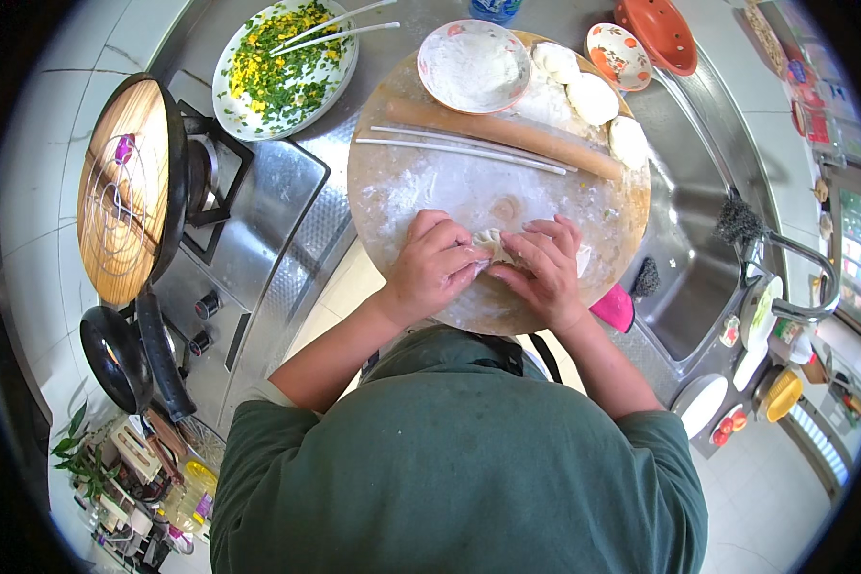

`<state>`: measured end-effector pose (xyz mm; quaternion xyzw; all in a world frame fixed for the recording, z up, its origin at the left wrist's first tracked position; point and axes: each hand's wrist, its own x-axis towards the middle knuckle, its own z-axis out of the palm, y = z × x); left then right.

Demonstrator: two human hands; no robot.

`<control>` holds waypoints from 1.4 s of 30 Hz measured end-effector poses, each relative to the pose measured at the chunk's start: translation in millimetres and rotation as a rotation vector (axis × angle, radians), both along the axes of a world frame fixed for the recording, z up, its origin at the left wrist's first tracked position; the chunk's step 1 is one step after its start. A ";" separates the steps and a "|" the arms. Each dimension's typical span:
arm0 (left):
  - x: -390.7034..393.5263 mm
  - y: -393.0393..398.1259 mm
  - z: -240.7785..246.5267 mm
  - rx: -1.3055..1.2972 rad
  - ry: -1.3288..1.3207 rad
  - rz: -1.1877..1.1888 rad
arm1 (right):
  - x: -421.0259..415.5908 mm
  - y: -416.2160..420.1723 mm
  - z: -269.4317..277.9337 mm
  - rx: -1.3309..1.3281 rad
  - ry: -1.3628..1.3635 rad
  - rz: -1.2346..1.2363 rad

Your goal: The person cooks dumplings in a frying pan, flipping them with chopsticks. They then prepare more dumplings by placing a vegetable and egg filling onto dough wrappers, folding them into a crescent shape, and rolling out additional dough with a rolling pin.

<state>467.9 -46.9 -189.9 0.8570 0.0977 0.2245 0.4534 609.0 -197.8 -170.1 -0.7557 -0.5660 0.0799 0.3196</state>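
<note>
A piece of white dough with a pleated edge [486, 237] is between my hands, low over the front of a round floured wooden board [394, 183]. My left hand [434, 262] pinches its left end with thumb and forefinger. At its right part, the fingers and thumb of my right hand [545, 269] grip it; these fingers hide much of the dough. Behind my hands, a pair of white chopsticks [466, 152] and a wooden rolling pin [502, 136] lie across the board. A bowl of flour [473, 68] and several dough pieces [593, 99] sit along its far side.
A plate of chopped greens and yellow bits [283, 79] stands back left, chopsticks resting in it. Left is a gas stove [258, 194] with a wooden-lidded wok [125, 208]. A steel sink [696, 265] lies right, behind it an orange colander [664, 39] and small patterned bowl [618, 57].
</note>
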 end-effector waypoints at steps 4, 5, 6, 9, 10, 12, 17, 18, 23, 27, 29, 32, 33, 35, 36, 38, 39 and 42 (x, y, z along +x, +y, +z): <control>1.1 -1.9 -3.1 -0.016 -0.006 -0.010 | -0.7 0.9 0.8 -0.032 -0.059 0.036; 0.6 -1.9 -4.3 -0.023 -0.012 -0.018 | -0.9 0.8 1.0 -0.035 -0.072 0.048; 0.2 -1.5 -3.1 -0.068 0.005 -0.010 | -0.9 0.5 1.3 -0.033 -0.071 0.048; -0.7 1.5 4.1 -0.102 0.031 0.004 | -1.4 0.3 2.2 -0.016 -0.075 0.047; -0.4 3.1 6.5 -0.044 0.025 0.003 | -2.1 0.4 1.8 -0.005 -0.081 0.045; -0.5 3.9 5.4 0.009 0.007 -0.018 | -3.1 -0.5 0.6 0.020 -0.083 0.043; 0.1 0.7 -7.9 0.008 -0.044 -0.064 | 1.5 -5.3 3.7 0.027 -0.082 0.081; 0.8 0.6 -9.2 0.016 -0.048 -0.059 | 1.7 -6.6 6.0 -0.007 -0.065 0.062; 0.2 1.3 -7.9 -0.005 -0.011 -0.065 | 7.2 -16.6 8.1 -0.059 -0.052 -0.010; 4.6 -0.6 16.3 -0.004 0.091 -0.050 | 22.9 -36.6 7.0 -0.032 -0.040 -0.065; 13.2 -3.7 17.2 -0.012 0.059 -0.097 | 29.4 -50.8 2.3 -0.022 -0.030 -0.078; 25.5 -13.2 6.1 0.059 0.006 -0.128 | 30.0 -60.7 3.5 -0.055 -0.057 -0.077; 27.3 -14.1 3.0 0.075 0.007 -0.144 | 30.0 -63.5 3.5 -0.064 -0.062 -0.074; 30.4 -15.5 -0.2 0.107 0.006 -0.176 | 29.8 -64.8 4.4 -0.059 -0.055 -0.106; 33.1 -17.4 5.6 0.089 0.021 -0.154 | 30.4 -66.0 3.6 -0.055 -0.050 -0.125; 38.0 -21.9 21.8 0.053 0.050 -0.108 | 34.6 -71.3 1.0 -0.042 -0.036 -0.152; 41.4 -23.3 27.0 0.088 0.058 -0.128 | 36.0 -74.3 0.1 -0.037 -0.026 -0.164; 50.6 -28.6 32.3 0.193 0.074 -0.185 | 38.8 -79.7 -1.3 -0.005 0.022 -0.154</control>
